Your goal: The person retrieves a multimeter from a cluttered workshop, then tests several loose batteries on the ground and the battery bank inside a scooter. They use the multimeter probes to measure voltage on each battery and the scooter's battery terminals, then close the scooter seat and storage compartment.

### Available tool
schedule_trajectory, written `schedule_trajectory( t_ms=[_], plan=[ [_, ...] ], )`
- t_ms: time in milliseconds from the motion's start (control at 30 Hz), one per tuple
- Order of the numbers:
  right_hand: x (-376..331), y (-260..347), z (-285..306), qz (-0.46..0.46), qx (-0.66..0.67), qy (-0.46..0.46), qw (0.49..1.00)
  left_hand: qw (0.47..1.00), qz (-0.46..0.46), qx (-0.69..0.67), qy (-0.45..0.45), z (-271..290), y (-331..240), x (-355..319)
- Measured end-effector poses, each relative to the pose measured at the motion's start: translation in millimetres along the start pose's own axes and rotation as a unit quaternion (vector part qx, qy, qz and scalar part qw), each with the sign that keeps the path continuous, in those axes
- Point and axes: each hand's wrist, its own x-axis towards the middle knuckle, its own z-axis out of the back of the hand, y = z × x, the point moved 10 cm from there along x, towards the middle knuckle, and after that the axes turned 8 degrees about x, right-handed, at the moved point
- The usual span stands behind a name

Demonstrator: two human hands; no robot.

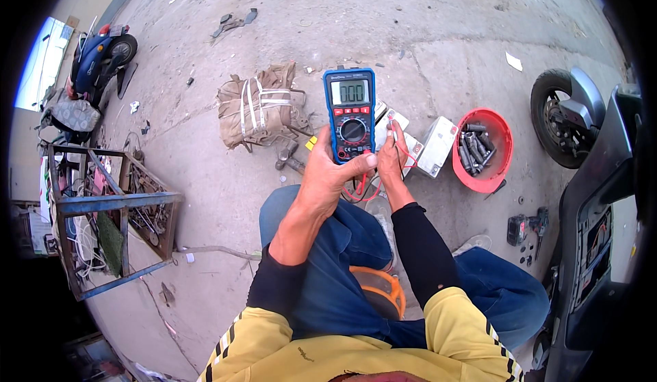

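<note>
My left hand [328, 170] is wrapped round a blue-edged digital multimeter [353, 130] held upright, its screen lit and its thumb-side edge near the lead sockets. Red and black test leads [361, 194] hang in loops from the meter's lower end. Just to the right, my right hand [391, 160] pinches a test probe [391, 118] over a group of white block-shaped batteries. The probe's tip is too small to make out, so contact with a terminal cannot be told. One white battery [436, 147] stands at the group's right end; others are partly hidden by my hand and the meter.
A red bowl-shaped container [508, 151] holds several grey cylinders. A strapped brown bundle [254, 112] and a hammer [286, 155] lie left. A cordless drill [538, 227] lies right, near a motorcycle wheel [551, 119]. A metal frame rack [116, 204] stands far left.
</note>
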Motion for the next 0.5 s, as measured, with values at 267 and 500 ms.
schedule_trajectory(
  t_ms=[267,500],
  plan=[
    [-4.3,10.0,-1.1,0.038,0.009,-0.008,0.999,1.0,-0.008,0.021,0.0,-1.4,-0.8,1.2],
    [-5.5,16.4,-1.4,0.048,0.013,-0.004,0.999,1.0,-0.01,0.024,-0.001,-0.2,-0.6,-0.2]
  ],
)
